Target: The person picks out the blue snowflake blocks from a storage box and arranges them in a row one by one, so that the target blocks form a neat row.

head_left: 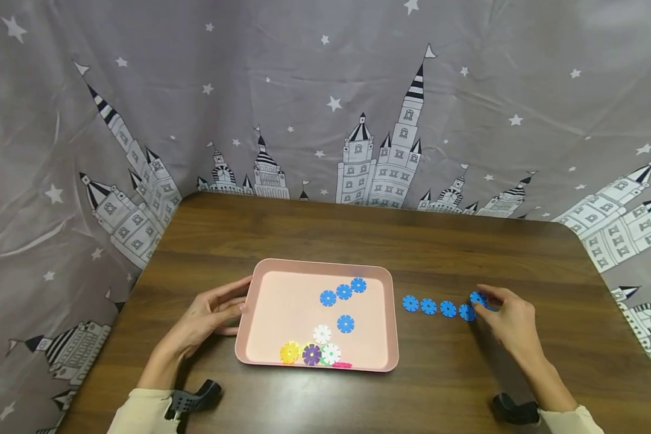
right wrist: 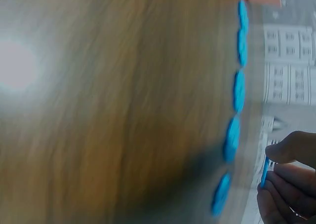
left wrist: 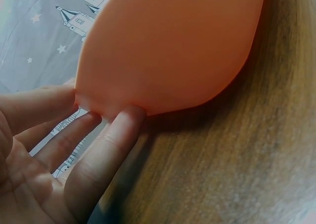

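A pink tray (head_left: 271, 265) holds several notched plastic discs. My left hand (head_left: 208, 313) is at the tray's left side, thumb and fingers gripping its edge; the left wrist view shows the thumb (left wrist: 126, 130) against the tray wall (left wrist: 168, 51). To the right of the tray, blue notched discs (head_left: 428, 306) lie in a row on the table. Over the row's right end my right hand (head_left: 507, 316) pinches one blue notched disc (head_left: 476, 298) between thumb and fingertips. Seen edge-on in the right wrist view, that disc (right wrist: 264, 170) is held above the tabletop, apart from the row.
Inside the tray are blue discs (head_left: 344, 292), white discs (head_left: 322, 334), a yellow disc (head_left: 290, 352) and a purple disc (head_left: 311, 354), with a pink piece (head_left: 342, 364) by the near wall. A grey castle-print curtain (head_left: 304, 90) hangs behind the wooden table (head_left: 439, 241).
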Available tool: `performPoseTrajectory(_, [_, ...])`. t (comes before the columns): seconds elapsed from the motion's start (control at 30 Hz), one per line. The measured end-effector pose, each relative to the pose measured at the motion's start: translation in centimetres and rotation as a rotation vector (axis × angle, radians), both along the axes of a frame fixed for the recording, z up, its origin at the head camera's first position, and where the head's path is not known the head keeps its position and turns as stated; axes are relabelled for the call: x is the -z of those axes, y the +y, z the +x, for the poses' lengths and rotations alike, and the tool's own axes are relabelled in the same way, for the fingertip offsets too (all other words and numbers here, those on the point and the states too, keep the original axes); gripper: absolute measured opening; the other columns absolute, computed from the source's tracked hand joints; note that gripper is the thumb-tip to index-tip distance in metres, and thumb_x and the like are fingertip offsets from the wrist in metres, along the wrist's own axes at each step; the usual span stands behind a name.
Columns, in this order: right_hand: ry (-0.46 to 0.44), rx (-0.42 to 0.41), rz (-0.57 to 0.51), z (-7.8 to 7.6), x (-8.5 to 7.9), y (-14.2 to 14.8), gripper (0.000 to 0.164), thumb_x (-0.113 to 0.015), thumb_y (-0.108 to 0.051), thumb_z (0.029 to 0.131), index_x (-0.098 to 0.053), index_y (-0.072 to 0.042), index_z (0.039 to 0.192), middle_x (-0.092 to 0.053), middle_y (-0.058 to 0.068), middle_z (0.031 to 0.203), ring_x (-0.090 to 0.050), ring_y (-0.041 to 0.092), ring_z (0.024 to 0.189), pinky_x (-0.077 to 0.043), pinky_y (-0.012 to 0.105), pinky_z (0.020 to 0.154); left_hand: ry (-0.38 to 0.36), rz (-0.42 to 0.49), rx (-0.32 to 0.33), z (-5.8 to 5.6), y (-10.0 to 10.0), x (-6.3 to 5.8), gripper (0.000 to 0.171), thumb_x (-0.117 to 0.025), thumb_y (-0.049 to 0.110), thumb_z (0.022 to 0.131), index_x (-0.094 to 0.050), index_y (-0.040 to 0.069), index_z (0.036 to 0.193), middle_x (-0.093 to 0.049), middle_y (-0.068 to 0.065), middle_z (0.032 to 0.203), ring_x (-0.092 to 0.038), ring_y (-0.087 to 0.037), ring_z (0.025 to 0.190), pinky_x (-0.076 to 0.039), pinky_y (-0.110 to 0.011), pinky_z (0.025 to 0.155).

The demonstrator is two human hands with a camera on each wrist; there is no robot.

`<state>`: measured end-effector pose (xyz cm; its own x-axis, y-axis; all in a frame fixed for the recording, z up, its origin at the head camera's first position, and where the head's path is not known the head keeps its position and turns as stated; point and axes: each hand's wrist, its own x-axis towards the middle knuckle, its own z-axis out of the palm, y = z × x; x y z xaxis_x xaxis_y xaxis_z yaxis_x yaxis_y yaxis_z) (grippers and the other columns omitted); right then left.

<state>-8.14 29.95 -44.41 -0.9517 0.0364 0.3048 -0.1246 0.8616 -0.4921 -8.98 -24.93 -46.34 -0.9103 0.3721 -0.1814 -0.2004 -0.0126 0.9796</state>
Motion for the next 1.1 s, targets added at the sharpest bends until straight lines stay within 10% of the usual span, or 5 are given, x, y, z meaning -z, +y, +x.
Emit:
performPoseTrajectory(0.37, [-0.068,0.151,0.004,1.4,0.5,4.4,0.032,-0.077,-0.006,0.081,-0.07,0.008,0.109,-0.071,0.026,0.095,-0.066,0.045,0.089,-0.045,0.057,0.082,0.003,0.01,0.001,-0.1,0.0,0.1,0.063,-0.059,0.005,0.098,-0.028,-0.003,0.152,-0.031,-0.034,0.149,-0.062,-0.017,0.114,-0.057,-0.05,0.079])
performPoseTrajectory(1.1, [-0.174,0.163,-0.011,2.0,1.5,5.0,0.034,-0.074,-0.01,0.087,-0.068,0.01,0.112,-0.068,0.029,0.103,-0.064,0.047,0.097,-0.046,0.061,0.084,0.002,0.015,-0.003,0.0,0.0,0.2,0.063,-0.058,0.005,0.098,-0.026,-0.005,0.152,-0.029,-0.034,0.15,-0.062,-0.017,0.113,-0.057,-0.05,0.08])
